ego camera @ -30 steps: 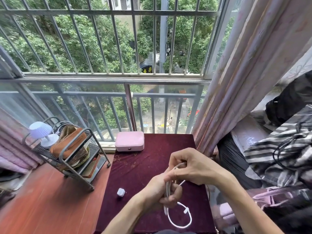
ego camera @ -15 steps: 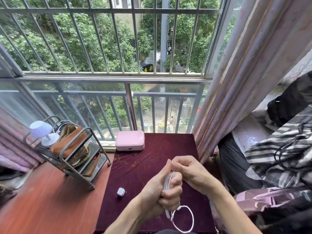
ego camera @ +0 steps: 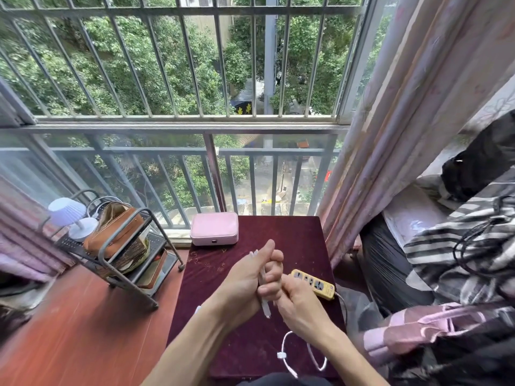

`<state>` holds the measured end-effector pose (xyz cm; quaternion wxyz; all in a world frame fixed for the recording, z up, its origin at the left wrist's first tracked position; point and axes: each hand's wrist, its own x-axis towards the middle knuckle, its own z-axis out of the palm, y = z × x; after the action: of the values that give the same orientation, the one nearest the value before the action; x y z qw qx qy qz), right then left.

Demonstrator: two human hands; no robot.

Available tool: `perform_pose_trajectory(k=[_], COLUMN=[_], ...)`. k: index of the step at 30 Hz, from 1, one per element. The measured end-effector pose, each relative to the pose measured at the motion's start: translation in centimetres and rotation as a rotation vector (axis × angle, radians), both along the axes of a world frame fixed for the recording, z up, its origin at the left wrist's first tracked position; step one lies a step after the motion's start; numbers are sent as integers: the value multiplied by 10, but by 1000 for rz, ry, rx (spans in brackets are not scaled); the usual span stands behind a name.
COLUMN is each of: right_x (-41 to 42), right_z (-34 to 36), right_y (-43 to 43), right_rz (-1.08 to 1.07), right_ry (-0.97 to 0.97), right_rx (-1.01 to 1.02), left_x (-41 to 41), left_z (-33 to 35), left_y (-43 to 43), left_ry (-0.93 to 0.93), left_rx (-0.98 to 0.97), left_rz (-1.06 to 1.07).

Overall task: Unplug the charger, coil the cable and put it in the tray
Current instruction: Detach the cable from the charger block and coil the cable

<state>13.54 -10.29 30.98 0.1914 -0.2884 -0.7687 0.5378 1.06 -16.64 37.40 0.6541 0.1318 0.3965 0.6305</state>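
Observation:
My left hand [ego camera: 245, 282] is closed around a folded bundle of white charging cable [ego camera: 262, 298]; its strands stick out above the thumb and below the fist. My right hand [ego camera: 299, 300] is closed right beside the left fingers, gripping the same cable. The loose tail [ego camera: 287, 355], with a small white clip on it, curls below my right wrist over the near table edge. A bit of the white charger block [ego camera: 198, 309] peeks out from behind my left forearm on the dark red table [ego camera: 301, 240].
A yellow power strip [ego camera: 315, 284] lies on the table's right side, just beyond my right hand. A pink box [ego camera: 214, 228] stands at the far edge. A metal rack [ego camera: 125, 263] with a brown pouch and a small lamp stands left. Curtain and bedding crowd the right.
My right hand has dropped from above the bundle to its lower right side. The hanging loop is lower and looser. The power strip, hidden before, now shows behind my right hand.

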Motion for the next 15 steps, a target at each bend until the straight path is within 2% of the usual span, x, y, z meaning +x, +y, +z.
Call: perform_pose_trajectory(k=[3,6,9,15], right_x=[3,8,14,21], right_z=[4,6,8,30], right_y=[-2,-2,-1,1], right_rz=[38,129,174,249], right_ry=[-152,-245,-259,-324], right_rx=[204,258,260,396], left_x=[-3,-6,-11,-18], left_z=[-5,-12,-17,-28], left_y=[4,7,12,17], left_ry=[68,74,66,125], left_rx=[-44,-72,-97,-130], left_rz=[17,26,56,70])
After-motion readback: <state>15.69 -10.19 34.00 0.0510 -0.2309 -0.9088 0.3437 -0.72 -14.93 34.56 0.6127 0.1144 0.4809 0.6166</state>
